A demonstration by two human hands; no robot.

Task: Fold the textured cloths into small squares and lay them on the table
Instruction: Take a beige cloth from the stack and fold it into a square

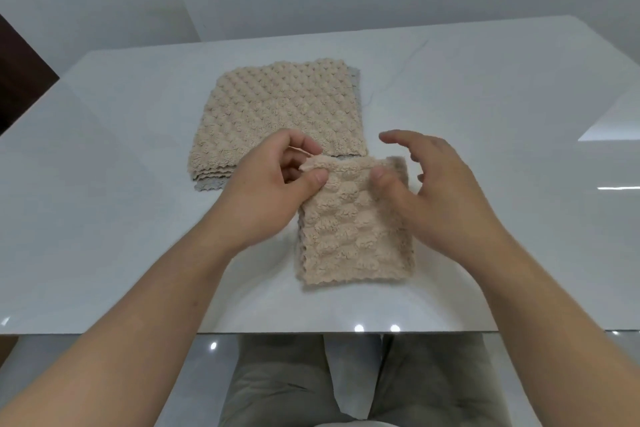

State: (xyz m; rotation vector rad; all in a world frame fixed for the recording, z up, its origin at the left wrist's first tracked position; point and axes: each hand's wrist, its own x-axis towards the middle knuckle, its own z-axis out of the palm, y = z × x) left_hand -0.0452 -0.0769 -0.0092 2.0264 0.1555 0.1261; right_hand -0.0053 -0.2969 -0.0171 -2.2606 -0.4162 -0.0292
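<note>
White table [121, 236] | pinches folded cloth [353, 239] corner with left hand [270, 191], aligning layers | pins edge under right hand [440, 198] thumb, fingers [401, 139] splayed

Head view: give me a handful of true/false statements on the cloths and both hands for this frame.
1. The left hand pinches the far left corner of the folded cloth. True.
2. The stack of unfolded cloths lies nearer the person than the folded cloth. False: it lies beyond it.
3. The top cloth of the stack is grey. False: it is beige; grey shows underneath.
4. The right hand has its thumb on the folded cloth, fingers spread. True.
5. The folded cloth hangs over the near edge of the table. False: it lies wholly on the tabletop.
</note>
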